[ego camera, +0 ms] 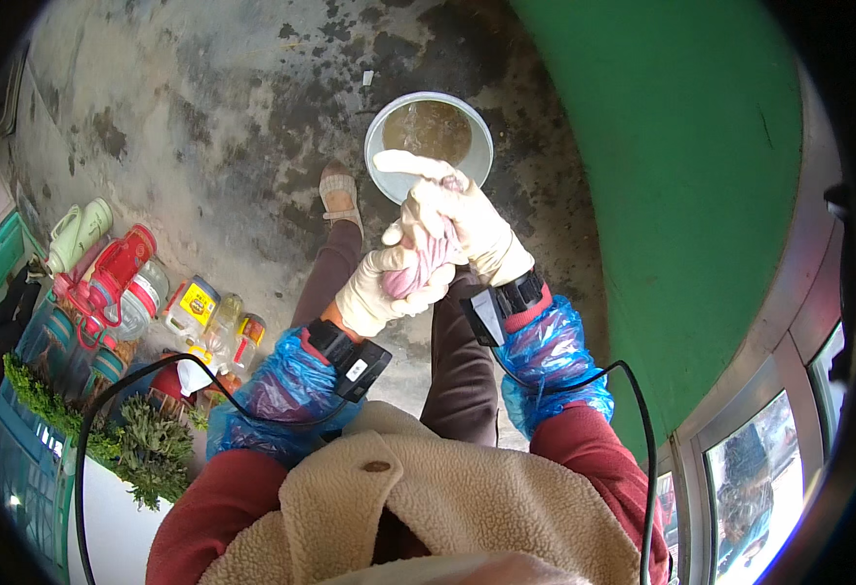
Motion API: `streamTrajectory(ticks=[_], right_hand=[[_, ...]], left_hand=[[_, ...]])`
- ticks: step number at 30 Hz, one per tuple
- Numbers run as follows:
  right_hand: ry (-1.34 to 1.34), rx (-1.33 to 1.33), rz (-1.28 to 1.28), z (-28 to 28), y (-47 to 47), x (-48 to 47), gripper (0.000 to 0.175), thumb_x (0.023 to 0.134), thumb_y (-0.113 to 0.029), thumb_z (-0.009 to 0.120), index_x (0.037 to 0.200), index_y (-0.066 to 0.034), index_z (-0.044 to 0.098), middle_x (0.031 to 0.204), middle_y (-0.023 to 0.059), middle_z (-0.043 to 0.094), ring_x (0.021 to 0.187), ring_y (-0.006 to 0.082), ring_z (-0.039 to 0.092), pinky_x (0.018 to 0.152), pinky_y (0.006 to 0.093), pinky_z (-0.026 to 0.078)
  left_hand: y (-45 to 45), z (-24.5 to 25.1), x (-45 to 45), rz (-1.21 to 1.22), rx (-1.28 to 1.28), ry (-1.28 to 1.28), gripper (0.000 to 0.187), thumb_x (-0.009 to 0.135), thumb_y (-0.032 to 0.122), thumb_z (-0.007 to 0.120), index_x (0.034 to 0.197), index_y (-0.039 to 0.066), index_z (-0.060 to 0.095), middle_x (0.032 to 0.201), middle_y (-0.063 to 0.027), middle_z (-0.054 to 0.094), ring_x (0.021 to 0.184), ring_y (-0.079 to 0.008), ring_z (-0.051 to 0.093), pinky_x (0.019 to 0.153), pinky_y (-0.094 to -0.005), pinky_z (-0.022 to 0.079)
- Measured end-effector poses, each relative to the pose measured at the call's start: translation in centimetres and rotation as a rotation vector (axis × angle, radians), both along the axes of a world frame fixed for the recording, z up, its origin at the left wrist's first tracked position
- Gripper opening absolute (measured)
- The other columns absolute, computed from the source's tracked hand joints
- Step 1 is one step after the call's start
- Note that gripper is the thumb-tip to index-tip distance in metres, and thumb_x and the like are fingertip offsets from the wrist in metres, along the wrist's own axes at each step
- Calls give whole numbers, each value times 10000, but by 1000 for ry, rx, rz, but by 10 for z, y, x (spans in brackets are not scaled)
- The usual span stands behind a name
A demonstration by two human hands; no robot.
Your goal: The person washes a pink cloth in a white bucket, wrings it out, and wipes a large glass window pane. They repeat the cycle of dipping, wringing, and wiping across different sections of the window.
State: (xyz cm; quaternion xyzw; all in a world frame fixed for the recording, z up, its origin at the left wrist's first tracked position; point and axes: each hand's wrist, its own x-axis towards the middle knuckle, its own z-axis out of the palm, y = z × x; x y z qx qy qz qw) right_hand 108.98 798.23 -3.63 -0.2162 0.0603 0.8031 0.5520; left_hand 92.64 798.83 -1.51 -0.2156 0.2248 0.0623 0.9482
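Note:
A pink cloth, twisted into a tight bundle, is gripped between my two hands in whitish rubber gloves. My left hand closes round its lower end. My right hand holds the upper part, and a loose glove fingertip points left. Just beyond the hands, a round white bucket stands on the floor with murky brownish water in it. The hands partly cover its near rim. Blue plastic sleeve covers and black wrist devices with cables are on both forearms.
On the left stand red and green vacuum flasks, plastic bottles and leafy green plants. A green surface and a metal-framed window are on the right. The concrete floor has dark wet patches. My foot is left of the bucket.

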Motion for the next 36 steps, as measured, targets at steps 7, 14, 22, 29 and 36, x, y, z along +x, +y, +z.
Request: streamTrajectory(ticks=[7,14,22,29,36], right_hand=[[-307,-396,42,-7,-7,-17,265,970,-216,547,1135,-27,636,538,-52,433,409,53,374,418,214,406],[-552,-632,23,-42,-21,-46,228,960,-222,527,1006,-63,684,518,-11,459,402,91,418,363,255,346],[-1056,-608,-1,-81,-26,-64,239,901,-175,532,932,-63,741,538,-7,505,468,104,474,442,273,378],[-372,-564,-61,-36,-32,-47,266,973,-269,536,1109,-59,627,668,21,520,612,126,533,566,296,468],[-225,-375,56,112,-54,-4,463,910,-374,642,1279,-128,508,1165,14,587,1040,148,589,875,327,506]], left_hand=[[20,-3,8,-681,395,524,165,796,63,663,933,107,581,696,1,546,526,-89,514,407,-202,372],[-4,-44,5,-1128,1065,680,214,750,87,678,942,57,589,627,-25,566,520,-118,545,456,-267,407],[-4,-55,12,-1454,1472,888,359,863,298,557,1157,93,579,1056,-245,641,999,-408,612,832,-469,492],[13,-5,4,-964,769,513,289,852,237,628,1098,102,558,769,-53,619,670,-190,629,542,-326,506],[40,87,-7,-362,764,265,422,846,191,674,1220,83,511,957,-25,539,811,-125,553,683,-267,480]])
